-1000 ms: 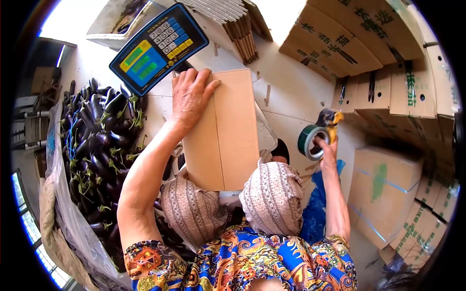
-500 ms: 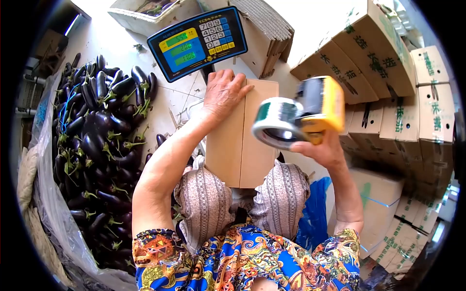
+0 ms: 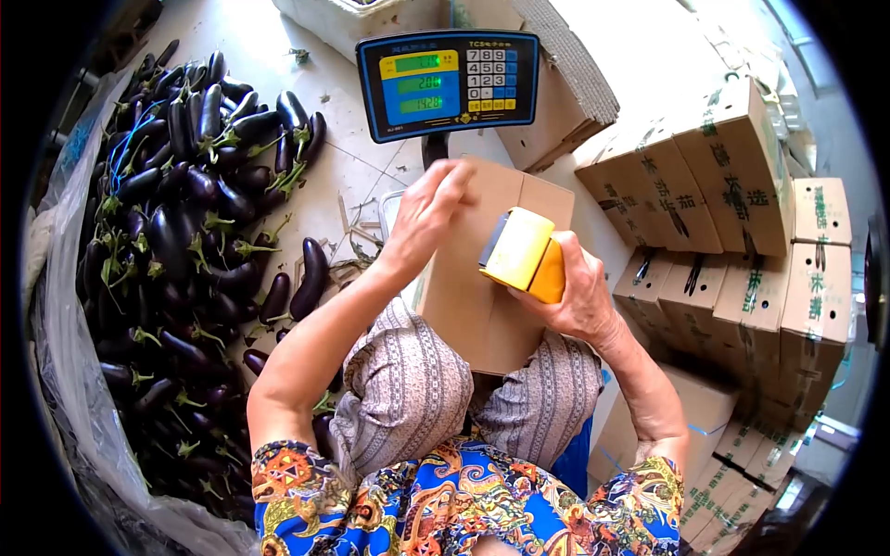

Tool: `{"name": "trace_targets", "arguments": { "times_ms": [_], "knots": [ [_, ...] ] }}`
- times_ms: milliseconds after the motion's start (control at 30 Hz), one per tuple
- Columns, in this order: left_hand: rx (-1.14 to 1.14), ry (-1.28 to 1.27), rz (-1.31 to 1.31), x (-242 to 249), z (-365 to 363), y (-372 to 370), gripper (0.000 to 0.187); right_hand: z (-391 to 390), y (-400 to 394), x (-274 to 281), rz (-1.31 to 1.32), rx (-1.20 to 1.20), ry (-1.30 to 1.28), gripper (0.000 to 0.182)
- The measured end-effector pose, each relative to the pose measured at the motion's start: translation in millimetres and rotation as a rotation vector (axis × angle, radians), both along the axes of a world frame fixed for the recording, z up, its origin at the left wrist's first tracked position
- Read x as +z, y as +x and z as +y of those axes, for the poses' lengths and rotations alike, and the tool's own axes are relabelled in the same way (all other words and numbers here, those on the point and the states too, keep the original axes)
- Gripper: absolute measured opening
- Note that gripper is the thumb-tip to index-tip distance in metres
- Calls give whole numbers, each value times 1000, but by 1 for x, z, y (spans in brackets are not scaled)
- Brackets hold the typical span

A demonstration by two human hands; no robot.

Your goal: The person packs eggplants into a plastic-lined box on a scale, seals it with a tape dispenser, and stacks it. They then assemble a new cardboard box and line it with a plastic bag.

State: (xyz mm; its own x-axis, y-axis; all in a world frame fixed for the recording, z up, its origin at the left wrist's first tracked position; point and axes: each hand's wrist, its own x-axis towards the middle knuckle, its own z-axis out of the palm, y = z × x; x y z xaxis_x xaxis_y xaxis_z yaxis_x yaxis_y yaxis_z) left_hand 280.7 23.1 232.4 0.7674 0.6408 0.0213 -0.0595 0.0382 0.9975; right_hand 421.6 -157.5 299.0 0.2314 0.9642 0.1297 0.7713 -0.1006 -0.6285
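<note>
Right hand [image 3: 579, 295] has its fingers wrapped round a yellow tape dispenser [image 3: 521, 252], held right over the cardboard box [image 3: 477, 320] between the knees. Left hand [image 3: 428, 221] is by the box's far left edge — fingers bent and kinda blurry, can't tell if they're pinching anything. Scale display [image 3: 450, 85] sits just beyond those fingers, eggplants [image 3: 171, 236] piled off to their left.

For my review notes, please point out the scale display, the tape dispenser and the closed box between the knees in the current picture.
Scale display [image 3: 449, 84]: head view, middle of its front panel.
Tape dispenser [image 3: 521, 248]: head view, its yellow body.
Box [image 3: 464, 310]: head view, its top, left of the seam.
</note>
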Motion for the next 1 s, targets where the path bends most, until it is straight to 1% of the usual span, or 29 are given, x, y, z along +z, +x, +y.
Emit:
{"name": "trace_targets", "arguments": {
  "times_ms": [67, 100, 133, 200, 300, 400, 433, 567, 700, 800, 833, 933, 967, 1000],
  "knots": [
    [-126, -296, 78, 10, -10, -27, 54, 2, -1, 0, -10, 12, 4, 55],
    [-183, -361, 30, 15, -16, -34, 62, 3, -2, 1, -10, 12, 5, 54],
    [-186, -395, -2, 22, -21, -38, 56, 4, -2, 0, -4, 14, -3, 55],
    [-204, -244, 137, 40, -20, -37, 47, 3, -3, -1, 9, 10, -25, 57],
    [-223, -372, 66, 34, -17, -33, 39, 6, -6, 4, -14, 16, -42, 56],
    [-220, -313, 79, 34, -15, -31, 32, 11, -8, 8, -51, 20, -59, 55],
    [-205, -378, 88, 31, -14, -32, 26, 13, -10, 9, -63, 25, -63, 54],
    [-200, -484, 62, 15, -9, -35, 23, 20, -11, 12, -74, 45, -112, 53],
    [-169, -526, 17, 5, -5, -38, 23, 33, -14, 21, -118, 61, -216, 52],
    [-65, -365, 7, -9, -7, -35, 25, 41, -18, 25, -144, 68, -273, 52],
    [31, -105, 102, -5, -5, -36, 26, 43, -19, 25, -156, 70, -289, 52],
    [143, 9, 98, -23, -3, -40, 24, 48, -19, 27, -202, 102, -332, 54],
    [154, 59, 119, -26, -7, -44, 21, 47, -18, 26, -218, 126, -346, 54],
    [142, 0, 144, -21, -9, -48, 24, 47, -18, 27, -219, 132, -355, 54]
  ]
}}
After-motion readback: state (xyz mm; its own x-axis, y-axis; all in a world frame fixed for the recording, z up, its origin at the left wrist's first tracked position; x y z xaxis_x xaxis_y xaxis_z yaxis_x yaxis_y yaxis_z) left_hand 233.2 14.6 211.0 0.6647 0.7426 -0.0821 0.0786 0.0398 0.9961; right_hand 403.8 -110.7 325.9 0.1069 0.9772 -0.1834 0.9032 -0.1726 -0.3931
